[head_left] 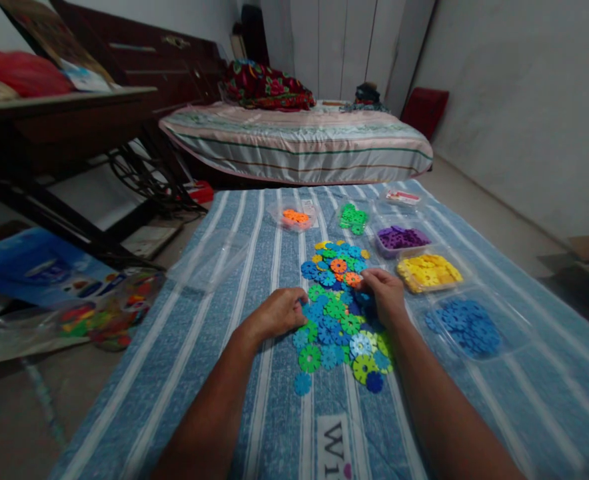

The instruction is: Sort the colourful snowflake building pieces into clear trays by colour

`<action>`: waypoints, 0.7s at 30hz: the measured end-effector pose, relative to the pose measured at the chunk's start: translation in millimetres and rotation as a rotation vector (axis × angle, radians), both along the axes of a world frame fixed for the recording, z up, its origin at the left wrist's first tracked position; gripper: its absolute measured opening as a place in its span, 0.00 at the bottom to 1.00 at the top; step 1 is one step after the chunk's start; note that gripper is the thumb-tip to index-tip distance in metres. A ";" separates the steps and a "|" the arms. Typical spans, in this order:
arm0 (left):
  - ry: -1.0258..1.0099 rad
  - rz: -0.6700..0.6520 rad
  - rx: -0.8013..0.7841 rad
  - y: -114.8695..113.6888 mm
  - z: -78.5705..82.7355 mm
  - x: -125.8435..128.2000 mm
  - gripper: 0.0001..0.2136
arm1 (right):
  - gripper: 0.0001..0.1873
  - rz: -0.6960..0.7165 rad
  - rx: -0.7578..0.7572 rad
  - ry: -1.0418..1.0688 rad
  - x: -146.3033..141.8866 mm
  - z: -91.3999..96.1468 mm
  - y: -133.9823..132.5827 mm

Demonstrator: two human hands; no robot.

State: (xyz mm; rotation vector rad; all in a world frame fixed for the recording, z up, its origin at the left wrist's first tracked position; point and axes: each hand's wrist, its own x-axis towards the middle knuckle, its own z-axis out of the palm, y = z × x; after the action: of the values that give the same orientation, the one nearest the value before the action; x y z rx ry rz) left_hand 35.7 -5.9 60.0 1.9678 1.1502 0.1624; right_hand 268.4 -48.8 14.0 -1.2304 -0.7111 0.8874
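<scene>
A loose pile of notched plastic discs (334,307) in blue, green, yellow and orange lies on the striped cloth. At the pile's left edge my left hand (284,312) rests with its fingers curled; whatever is between the fingertips is hidden. My right hand (385,293) reaches over the right side, thumb and forefinger pinched at the edge of an orange disc (353,279). Another orange disc (338,265) lies just left of it. Sorted discs sit in clear tubs to the right: yellow discs (430,272), purple discs (403,237) and blue discs (467,327).
Farther back are a tub of orange discs (295,217), green discs (353,218) and a clear box with a red-and-white label (403,197). A clear container (214,260) stands at left. Beyond the cloth are a bed (299,147) and a treadle table (64,110).
</scene>
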 end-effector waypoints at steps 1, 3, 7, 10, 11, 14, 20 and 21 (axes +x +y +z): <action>-0.018 -0.003 -0.010 -0.1 -2.1 0.8 0.12 | 0.15 0.003 -0.001 0.017 0.4 0.0 0.4; -0.048 -0.012 -0.035 -1.0 -5.2 2.2 0.14 | 0.15 0.009 -0.005 0.045 1.1 -0.4 1.1; -0.051 -0.038 -0.042 -4.3 -7.5 5.2 0.14 | 0.14 0.036 -0.006 0.061 1.5 -1.1 1.6; -0.046 -0.054 -0.030 -3.5 -5.8 7.6 0.12 | 0.14 0.049 -0.009 0.063 1.2 -0.6 1.7; -0.046 -0.056 -0.023 -1.8 -4.4 8.4 0.12 | 0.14 0.052 -0.010 0.062 1.1 -0.3 1.8; -0.023 -0.041 0.061 8.7 2.1 12.4 0.09 | 0.14 0.056 -0.009 0.055 0.8 0.1 2.6; 0.191 0.081 0.356 39.5 12.1 38.1 0.08 | 0.15 0.066 -0.002 0.053 -0.3 -0.2 3.4; 0.238 0.112 0.385 43.8 11.8 44.1 0.08 | 0.15 0.065 -0.005 0.053 -0.6 0.1 3.3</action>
State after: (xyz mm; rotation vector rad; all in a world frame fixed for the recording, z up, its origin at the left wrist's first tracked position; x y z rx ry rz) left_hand 79.8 37.9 71.8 2.3059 1.4714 0.2264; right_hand 267.8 -45.5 14.1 -1.1897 -0.7097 0.9725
